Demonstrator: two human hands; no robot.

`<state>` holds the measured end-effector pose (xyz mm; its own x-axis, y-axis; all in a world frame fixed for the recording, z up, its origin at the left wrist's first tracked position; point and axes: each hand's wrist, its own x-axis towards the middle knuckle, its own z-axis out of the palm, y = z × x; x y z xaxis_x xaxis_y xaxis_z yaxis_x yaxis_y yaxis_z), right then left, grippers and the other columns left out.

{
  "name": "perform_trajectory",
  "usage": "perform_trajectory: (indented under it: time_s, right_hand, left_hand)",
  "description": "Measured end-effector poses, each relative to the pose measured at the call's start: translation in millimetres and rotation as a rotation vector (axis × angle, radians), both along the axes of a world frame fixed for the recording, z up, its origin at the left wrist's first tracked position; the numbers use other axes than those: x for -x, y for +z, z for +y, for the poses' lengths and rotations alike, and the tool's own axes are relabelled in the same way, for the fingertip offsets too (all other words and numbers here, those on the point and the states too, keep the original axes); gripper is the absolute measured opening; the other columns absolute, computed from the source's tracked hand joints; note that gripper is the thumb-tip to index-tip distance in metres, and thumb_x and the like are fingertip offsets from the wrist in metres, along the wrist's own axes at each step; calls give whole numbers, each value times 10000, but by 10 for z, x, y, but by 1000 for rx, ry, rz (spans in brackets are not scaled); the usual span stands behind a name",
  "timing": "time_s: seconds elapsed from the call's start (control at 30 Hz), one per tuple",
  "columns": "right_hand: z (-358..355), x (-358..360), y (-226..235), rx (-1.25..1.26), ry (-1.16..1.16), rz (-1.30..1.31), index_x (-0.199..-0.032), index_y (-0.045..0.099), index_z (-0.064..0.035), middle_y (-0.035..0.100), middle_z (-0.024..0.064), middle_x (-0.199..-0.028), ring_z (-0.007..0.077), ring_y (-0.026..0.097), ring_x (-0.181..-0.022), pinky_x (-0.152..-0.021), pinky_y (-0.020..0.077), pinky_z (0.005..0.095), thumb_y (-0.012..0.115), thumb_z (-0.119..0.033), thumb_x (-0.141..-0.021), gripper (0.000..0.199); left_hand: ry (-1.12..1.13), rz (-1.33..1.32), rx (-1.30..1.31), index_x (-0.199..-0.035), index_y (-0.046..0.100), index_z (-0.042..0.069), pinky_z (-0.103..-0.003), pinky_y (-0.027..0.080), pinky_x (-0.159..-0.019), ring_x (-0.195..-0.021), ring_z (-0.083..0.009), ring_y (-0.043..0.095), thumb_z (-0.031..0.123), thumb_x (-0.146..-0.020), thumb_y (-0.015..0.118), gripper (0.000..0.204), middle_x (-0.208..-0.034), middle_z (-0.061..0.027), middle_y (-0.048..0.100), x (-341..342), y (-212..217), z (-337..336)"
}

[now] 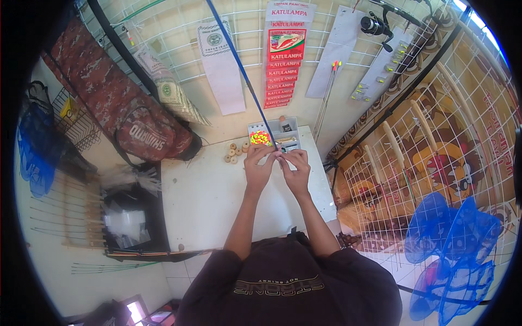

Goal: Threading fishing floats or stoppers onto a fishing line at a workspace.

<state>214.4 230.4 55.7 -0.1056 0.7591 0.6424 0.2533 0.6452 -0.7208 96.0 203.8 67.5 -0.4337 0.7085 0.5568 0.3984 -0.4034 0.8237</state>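
Note:
Both hands meet over the far part of the white table [217, 185], fingertips pinched close together. A thin blue rod [243, 70] slants down from the top of the view, and its lower end meets the fingertips. My left hand [259, 168] is closed at that end. My right hand [296, 171] is closed just beside it; whatever lies between its fingers is too small to make out. Just beyond the hands stands a grey compartment tray [294, 123] holding small yellow and red pieces [261, 138]. Several round wooden pieces [234, 152] lie left of it.
A wire grid on the back wall carries hanging packets [284, 70] and a fishing reel [375, 24]. A camouflage rod bag [155, 133] leans at the left, above a black bin [136, 223] with clear plastic bags. Blue nets [451, 233] hang on the right grid.

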Motion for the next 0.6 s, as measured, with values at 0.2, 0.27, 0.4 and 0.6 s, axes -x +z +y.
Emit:
perform_trajectory:
  time_s: [0.2,0.27,0.4,0.6]
  right_hand:
    - [293,-352,23,-40,-32,-30,-865,715,-46,661,59,-788,221,537,-847,-749,441,322,716,-5,-725,146]
    - [397,-475,35,-44,-42,-50,-864,716,-46,661,54,-785,220,531,-841,-749,435,321,715,-7,-726,143]
    - [602,-685,48,-89,-61,-53,-875,711,-50,657,42,-787,226,511,-827,-736,425,329,710,-14,-735,144]
    - [821,-983,11,-106,-129,-60,-890,712,-58,648,44,-795,233,499,-824,-732,427,332,698,-16,-745,152]
  left_hand:
    - [16,-132,-21,-998,681,28,-272,454,-733,-848,-164,569,10,-716,734,287,-872,-61,690,-323,307,240]
    - [6,-92,-59,-1022,674,31,-264,450,-725,-855,-161,566,14,-723,730,305,-889,-61,694,-409,364,350]
    - [8,-13,-81,-977,694,41,-266,449,-712,-861,-156,555,13,-732,721,248,-924,-64,694,-605,548,524]
    - [-10,7,-129,-907,713,41,-278,448,-682,-820,-156,534,24,-732,729,177,-861,-45,677,-874,551,834]
